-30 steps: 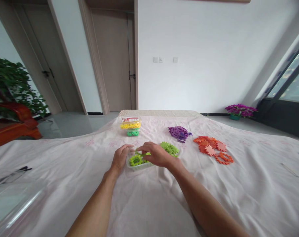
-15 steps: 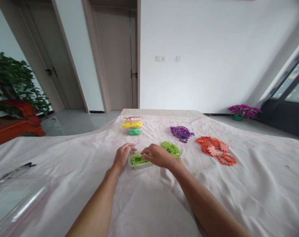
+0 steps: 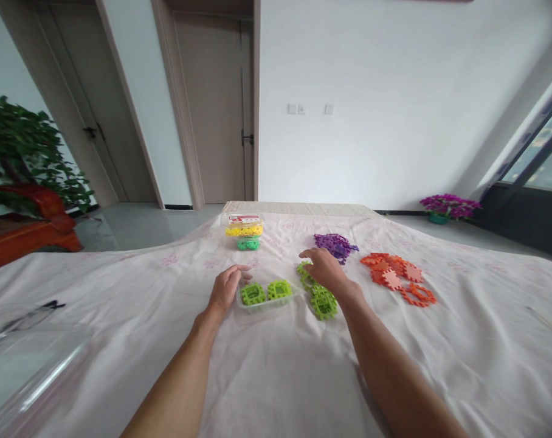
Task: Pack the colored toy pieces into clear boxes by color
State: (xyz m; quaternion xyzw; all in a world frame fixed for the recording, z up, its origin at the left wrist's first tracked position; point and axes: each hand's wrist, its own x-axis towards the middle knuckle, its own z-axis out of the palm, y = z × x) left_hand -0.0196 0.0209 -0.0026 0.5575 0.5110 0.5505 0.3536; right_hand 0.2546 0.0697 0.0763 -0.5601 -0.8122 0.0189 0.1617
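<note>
A clear plastic box [image 3: 264,305] stands on the cloth with light-green notched square pieces [image 3: 253,293] in it. My left hand [image 3: 225,287] curls around the box's left end, gripping its rim. My right hand [image 3: 328,269] hovers above a loose pile of the same light-green pieces [image 3: 324,303], just right of the box. Its fingers are apart and nothing shows in them, though its underside is hidden. The hand covers part of the pile.
Behind the box are stacked clear containers with yellow [image 3: 244,231] and green pieces [image 3: 248,244]. Purple pieces [image 3: 334,243] and orange pieces [image 3: 392,271] lie in heaps to the right. A large clear plastic container [image 3: 34,365] sits at the left on the wrinkled tablecloth [image 3: 276,377].
My right hand has moved right, from over the box to over the light-green pile. Two stacks of pieces in the box now show. My left hand has stayed in place.
</note>
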